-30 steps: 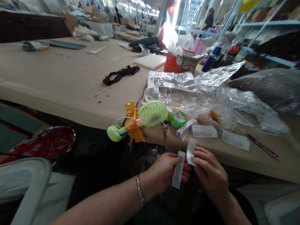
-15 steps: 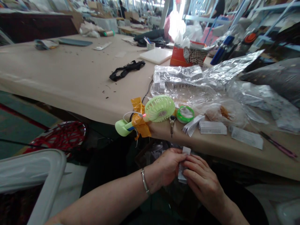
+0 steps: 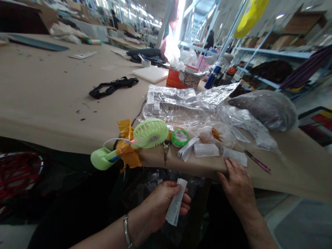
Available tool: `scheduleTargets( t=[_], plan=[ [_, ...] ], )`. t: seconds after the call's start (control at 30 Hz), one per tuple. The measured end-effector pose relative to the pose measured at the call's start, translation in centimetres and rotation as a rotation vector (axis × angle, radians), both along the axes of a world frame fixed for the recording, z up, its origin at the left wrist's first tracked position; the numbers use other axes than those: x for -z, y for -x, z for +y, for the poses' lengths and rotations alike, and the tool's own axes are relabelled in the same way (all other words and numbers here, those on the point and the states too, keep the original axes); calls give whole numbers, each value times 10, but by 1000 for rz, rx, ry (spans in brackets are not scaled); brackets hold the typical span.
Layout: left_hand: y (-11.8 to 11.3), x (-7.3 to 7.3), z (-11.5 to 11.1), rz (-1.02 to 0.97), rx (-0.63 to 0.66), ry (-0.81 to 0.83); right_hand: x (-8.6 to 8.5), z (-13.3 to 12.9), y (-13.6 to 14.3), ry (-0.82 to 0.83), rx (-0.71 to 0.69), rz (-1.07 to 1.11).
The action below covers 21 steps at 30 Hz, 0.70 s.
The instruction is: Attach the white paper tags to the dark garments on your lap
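Observation:
My left hand holds a small stack of white printed labels below the table's front edge, over my lap. My right hand reaches up to the table edge, fingers spread, fingertips touching a flat white label lying there. More labels lie beside it: a neat stack and a fanned bunch. A silver bracelet circles my left wrist.
A green hand-held fan taped with orange tape overhangs the edge, next to a green tape roll and a hanging key. Clear plastic bags of labels, a pink tool, a grey bundle and black fabric lie on the tan table.
My hands, together on the labels before, have parted: the left keeps the labels low, the right has gone up to the label on the table edge. The view swung right.

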<state>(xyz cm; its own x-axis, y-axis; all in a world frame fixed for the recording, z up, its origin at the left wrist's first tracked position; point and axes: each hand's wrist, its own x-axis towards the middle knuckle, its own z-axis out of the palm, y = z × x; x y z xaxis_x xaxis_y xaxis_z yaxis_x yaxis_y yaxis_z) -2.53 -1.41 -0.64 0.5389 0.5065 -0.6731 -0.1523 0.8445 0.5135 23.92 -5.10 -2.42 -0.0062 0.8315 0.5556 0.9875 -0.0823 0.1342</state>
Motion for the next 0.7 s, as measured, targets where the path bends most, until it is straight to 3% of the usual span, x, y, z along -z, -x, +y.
scheduleTargets(
  t=[0.27,0.37,0.47,0.57,0.7],
  plan=[
    [2,4,0,1,-12,-4,-9,-15,-7,-178,-214,281],
    [1,3,0,-14,-15,14,-13,-18,23,-242,-288,527],
    [0,1,-1,-83,-17,30,-13,-23,70,-117,-531,719],
    [0,1,0,-172,-111,-1,-9,-27,110,54,-788,603],
    [1,4,0,-157,-251,5,-3,-26,130,115,-838,449]
  ],
)
